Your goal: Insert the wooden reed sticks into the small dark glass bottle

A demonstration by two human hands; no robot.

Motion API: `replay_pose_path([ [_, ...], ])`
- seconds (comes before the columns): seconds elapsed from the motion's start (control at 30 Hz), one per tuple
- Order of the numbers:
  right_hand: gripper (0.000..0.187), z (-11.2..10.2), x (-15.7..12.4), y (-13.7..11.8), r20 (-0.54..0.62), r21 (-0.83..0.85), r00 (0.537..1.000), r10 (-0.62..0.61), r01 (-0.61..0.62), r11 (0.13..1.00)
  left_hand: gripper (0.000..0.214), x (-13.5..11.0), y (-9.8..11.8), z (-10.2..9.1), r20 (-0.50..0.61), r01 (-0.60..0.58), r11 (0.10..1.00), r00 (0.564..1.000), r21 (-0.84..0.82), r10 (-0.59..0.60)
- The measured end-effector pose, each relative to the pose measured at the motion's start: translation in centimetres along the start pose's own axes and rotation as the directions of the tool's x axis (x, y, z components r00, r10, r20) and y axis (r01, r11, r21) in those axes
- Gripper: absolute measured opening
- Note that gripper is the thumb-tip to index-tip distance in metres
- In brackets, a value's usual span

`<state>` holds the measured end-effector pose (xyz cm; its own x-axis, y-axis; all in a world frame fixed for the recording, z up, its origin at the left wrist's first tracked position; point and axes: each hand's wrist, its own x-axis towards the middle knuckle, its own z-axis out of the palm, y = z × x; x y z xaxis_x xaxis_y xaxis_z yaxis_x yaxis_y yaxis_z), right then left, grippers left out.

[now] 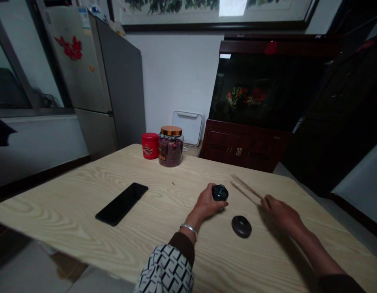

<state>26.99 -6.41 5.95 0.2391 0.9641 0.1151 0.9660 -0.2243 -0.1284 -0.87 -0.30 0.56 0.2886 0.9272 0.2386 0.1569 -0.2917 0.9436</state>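
My left hand is wrapped round a small dark glossy pot at the middle right of the table. Between the fingers of my right hand are thin tan sticks that look like incense sticks. They point up and left, toward the far side of the table, and their exact number is hard to make out. A round dark brown lid with a knob lies on the tabletop between my two hands, touched by neither.
A black phone lies flat on the left of the wooden table. Toward the far edge stand a red canister and a clear jar with a copper-coloured lid. Beyond are a fridge and a dark wooden cabinet.
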Motion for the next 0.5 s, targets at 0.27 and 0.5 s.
replay_pose_path([
  [0.27, 0.036, 2.0, -3.7, -0.4, -0.086, -0.065, 0.983, -0.163, 0.158, 0.985, 0.061, -0.2, -0.1, -0.1, 0.002, -0.034, 0.999, 0.999, -0.021, 0.034],
  [0.5, 0.053, -0.5, -5.2, -6.4, 0.201, 0.298, 0.855, -0.477, 0.411, 0.862, 0.061, -0.1, 0.1, 0.0, 0.011, -0.010, 1.000, 1.000, 0.009, 0.010],
])
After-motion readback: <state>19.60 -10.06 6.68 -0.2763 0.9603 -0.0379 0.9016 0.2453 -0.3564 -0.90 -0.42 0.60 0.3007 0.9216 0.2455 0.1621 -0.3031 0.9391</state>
